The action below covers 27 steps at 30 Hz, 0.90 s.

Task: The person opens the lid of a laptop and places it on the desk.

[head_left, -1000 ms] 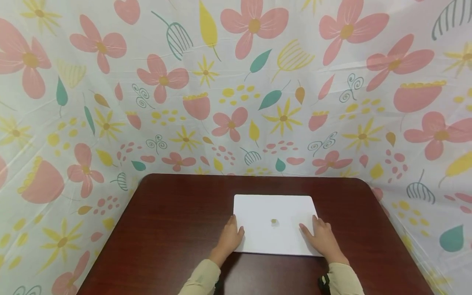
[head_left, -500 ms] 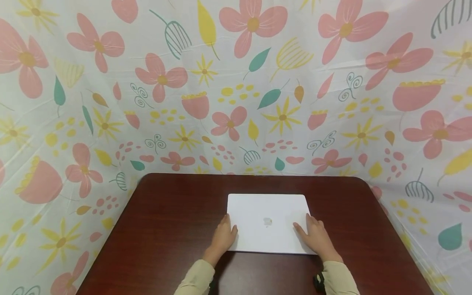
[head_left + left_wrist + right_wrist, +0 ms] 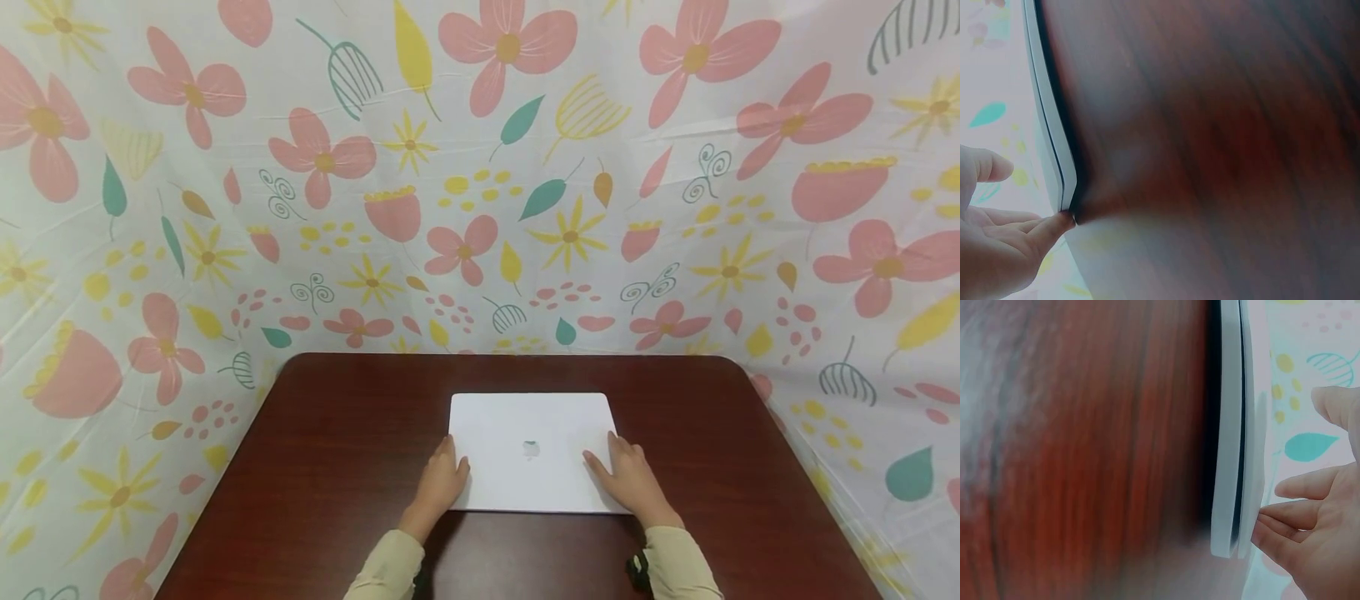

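Note:
A closed silver laptop (image 3: pixel 502 475) with an apple logo on its lid lies flat on the table, its long side toward me. At its left edge is my left hand (image 3: pixel 438 482); in the left wrist view the fingertips touch the laptop's side (image 3: pixel 1057 144) near a corner, with the thumb apart from it. My right hand (image 3: pixel 632 477) is against the opposite edge. In the right wrist view its nearly straight fingers meet the laptop's side (image 3: pixel 1229 437), and the thumb stands away.
The dark reddish-brown wooden table (image 3: pixel 330 433) has rounded far corners. Behind it and along both sides hangs a white cloth (image 3: pixel 480 208) printed with pink and yellow flowers and leaves. A dark band (image 3: pixel 637 573) shows at my right wrist.
The laptop has shifted left across the table, with both hands moving along at its sides. The head view has also turned very slightly.

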{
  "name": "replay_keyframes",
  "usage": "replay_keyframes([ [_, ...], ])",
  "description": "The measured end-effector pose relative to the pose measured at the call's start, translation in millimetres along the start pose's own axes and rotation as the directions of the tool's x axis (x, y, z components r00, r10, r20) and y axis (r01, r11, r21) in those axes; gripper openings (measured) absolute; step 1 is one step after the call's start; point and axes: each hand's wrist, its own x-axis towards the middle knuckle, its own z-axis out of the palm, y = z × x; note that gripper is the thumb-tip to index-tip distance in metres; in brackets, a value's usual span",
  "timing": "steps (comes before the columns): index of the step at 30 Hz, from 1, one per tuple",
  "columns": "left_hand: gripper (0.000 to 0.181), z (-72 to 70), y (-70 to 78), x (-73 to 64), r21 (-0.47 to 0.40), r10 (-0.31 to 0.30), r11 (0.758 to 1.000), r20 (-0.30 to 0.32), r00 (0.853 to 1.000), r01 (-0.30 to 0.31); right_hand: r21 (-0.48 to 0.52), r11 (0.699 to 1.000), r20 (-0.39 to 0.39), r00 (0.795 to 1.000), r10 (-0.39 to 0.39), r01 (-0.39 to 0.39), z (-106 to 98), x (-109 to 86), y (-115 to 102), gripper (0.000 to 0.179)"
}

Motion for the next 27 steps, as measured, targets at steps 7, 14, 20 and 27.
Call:
replay_keyframes([
  [7, 0.05, -5.0, -8.2, -0.4, 0.006, 0.01, 1.0, -0.037, 0.999, -0.009, 0.002, 1.0, -0.002, 1.0, -0.031, 0.031, 5, 0.7, -6, 0.075],
  [14, 0.05, -7.9, -15.8, -0.1, 0.017, -0.01, 1.0, -0.049, 0.999, 0.01, -0.011, 0.999, -0.004, 0.999, -0.053, 0.053, 9, 1.8, -13, 0.074],
  [20, 0.05, -13.0, -20.6, -1.5, 0.014, -0.006, 1.0, -0.059, 0.998, 0.007, -0.022, 0.997, -0.021, 0.997, -0.078, 0.078, 13, 1.0, -20, 0.072],
  [27, 0.05, -20.7, -23.3, -2.5, 0.004, -0.039, 0.999, -0.051, 0.998, 0.039, -0.027, 0.995, -0.024, 0.995, -0.099, 0.098, 17, 1.9, -27, 0.071],
])
